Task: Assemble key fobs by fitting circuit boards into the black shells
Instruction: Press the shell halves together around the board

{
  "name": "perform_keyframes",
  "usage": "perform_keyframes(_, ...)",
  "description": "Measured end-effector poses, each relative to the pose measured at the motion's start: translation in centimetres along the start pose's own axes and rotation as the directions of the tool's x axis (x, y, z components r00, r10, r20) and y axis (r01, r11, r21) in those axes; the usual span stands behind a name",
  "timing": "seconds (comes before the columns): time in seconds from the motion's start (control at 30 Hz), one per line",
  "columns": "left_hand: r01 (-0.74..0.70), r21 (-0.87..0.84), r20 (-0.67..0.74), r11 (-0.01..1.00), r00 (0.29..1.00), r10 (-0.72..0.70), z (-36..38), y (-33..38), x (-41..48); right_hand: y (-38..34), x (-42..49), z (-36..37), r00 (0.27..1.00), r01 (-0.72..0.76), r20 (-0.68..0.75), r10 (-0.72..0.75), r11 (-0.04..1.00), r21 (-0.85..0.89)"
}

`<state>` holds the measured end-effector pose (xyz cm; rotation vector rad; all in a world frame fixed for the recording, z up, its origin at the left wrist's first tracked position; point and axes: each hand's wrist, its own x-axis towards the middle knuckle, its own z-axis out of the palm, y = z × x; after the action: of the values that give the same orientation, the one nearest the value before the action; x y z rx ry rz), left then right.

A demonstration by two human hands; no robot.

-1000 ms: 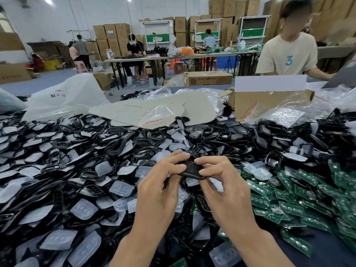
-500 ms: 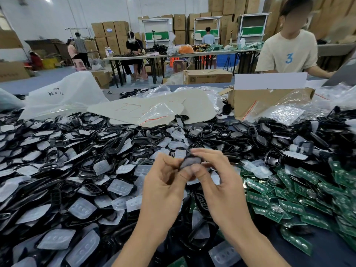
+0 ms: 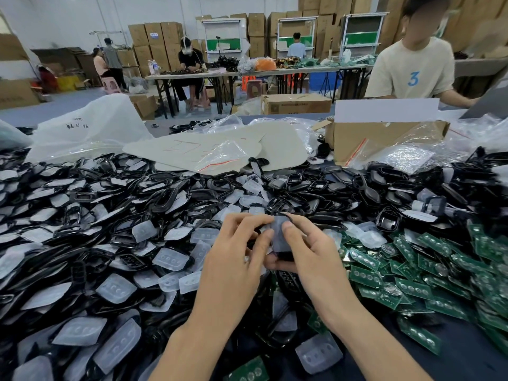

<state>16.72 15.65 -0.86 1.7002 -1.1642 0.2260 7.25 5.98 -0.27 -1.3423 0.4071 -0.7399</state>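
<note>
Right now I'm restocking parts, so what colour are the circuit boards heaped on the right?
The circuit boards are green with silvery round pads; clearest in head view.

Black shells [image 3: 170,199]: moulded plastic, glossy, with highlights along the rims. Button pads [image 3: 170,259]: translucent, frosted, matt (rubber or soft plastic, cannot tell which). Circuit boards [image 3: 412,290]: green, lacquer-shiny, with bright metallic round contacts. Held shell [image 3: 283,254]: same black gloss, with a frosted pad over it. Cardboard box [image 3: 384,138]: brown, matt, ragged at the torn edge. Bags [image 3: 222,158]: clear film, crinkled, shiny. Table top [image 3: 467,353]: dark blue, matt.
</note>
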Motion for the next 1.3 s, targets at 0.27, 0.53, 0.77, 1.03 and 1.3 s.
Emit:
perform_keyframes(0.27, 0.024, 0.024, 0.036, 0.999, 0.999, -0.025, 0.2, -0.2, 0.0, 0.4, -0.2, 0.0, 0.992, 0.110, 0.082, -0.095, 0.971, -0.210)
perform_keyframes(0.53, 0.150, -0.173, 0.047, 0.973, 0.989, -0.144, 0.3, 0.4, -0.1, 0.6, -0.2, -0.2, 0.990, 0.139, 0.040, -0.133, 0.935, -0.327)
perform_keyframes(0.77, 0.242, -0.283, 0.061, 0.928, 0.970, -0.234, 0.1, 0.6, 0.1, 0.7, -0.2, -0.2, 0.991, 0.133, 0.054, -0.122, 0.941, -0.312)
perform_keyframes(1.03, 0.192, -0.274, 0.049, 0.942, 0.981, -0.186, -0.1, 1.1, 0.1, 0.4, -0.3, -0.1, 0.993, 0.117, 0.043, -0.110, 0.963, -0.242)
perform_keyframes(1.3, 0.305, -0.385, 0.108, 0.871, 0.952, -0.285, 0.3, 0.9, 0.1, 0.2, -0.2, -0.4, 0.994, 0.112, 0.035, -0.106, 0.964, -0.240)
